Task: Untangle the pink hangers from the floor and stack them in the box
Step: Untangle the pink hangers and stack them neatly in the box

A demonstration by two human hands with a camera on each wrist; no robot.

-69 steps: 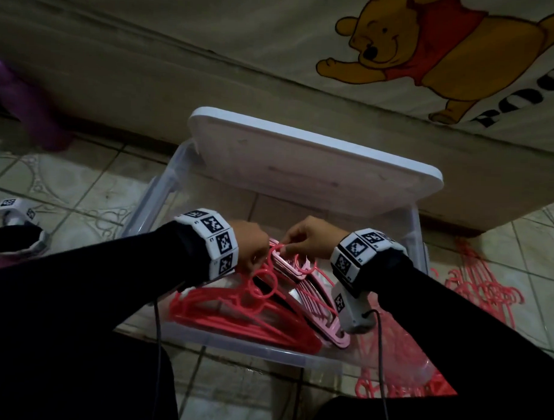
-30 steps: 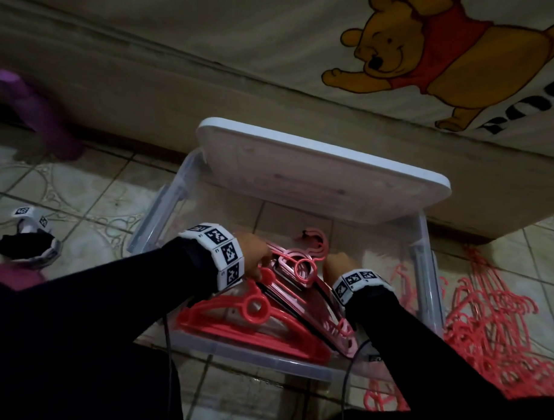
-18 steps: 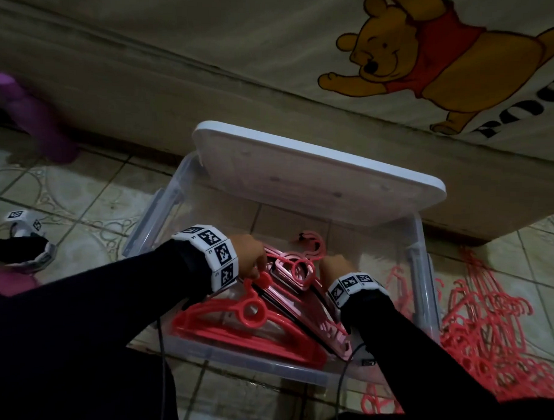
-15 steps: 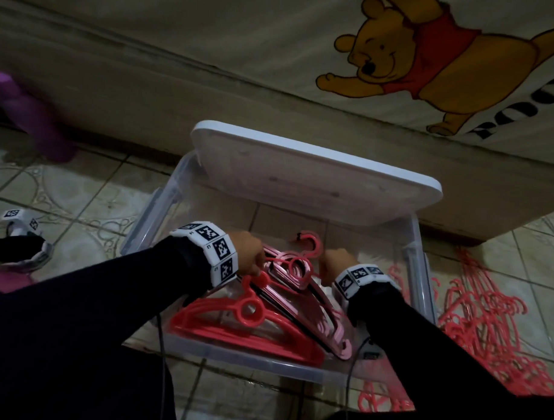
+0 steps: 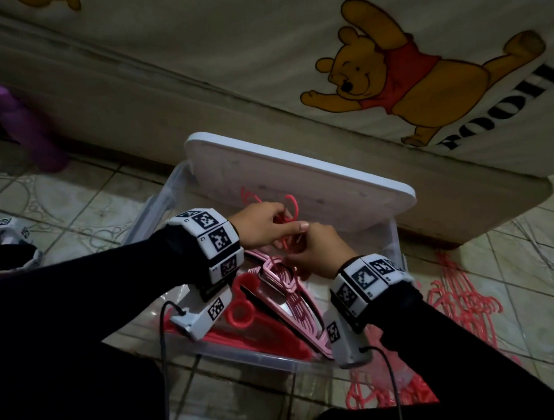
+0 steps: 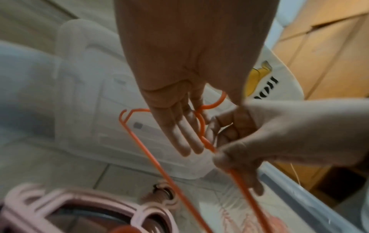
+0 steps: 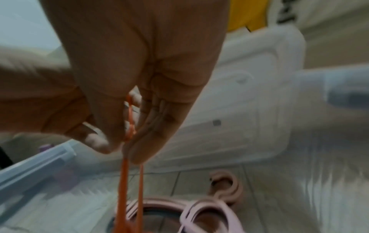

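Both hands have come up out of the clear plastic box [image 5: 394,242]: my left hand [image 5: 259,225] and right hand [image 5: 318,249] now pinch one thin coral-pink wire hanger [image 6: 143,141] above the stacked pink hangers [image 5: 285,291]. The propped white lid [image 5: 301,185] crowds the far side; the near side stays open for lowering.

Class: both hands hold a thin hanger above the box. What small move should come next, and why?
Probably lower the thin hanger onto the stacked hangers in the box: left hand and right hand both pinch it, raised above that stack.
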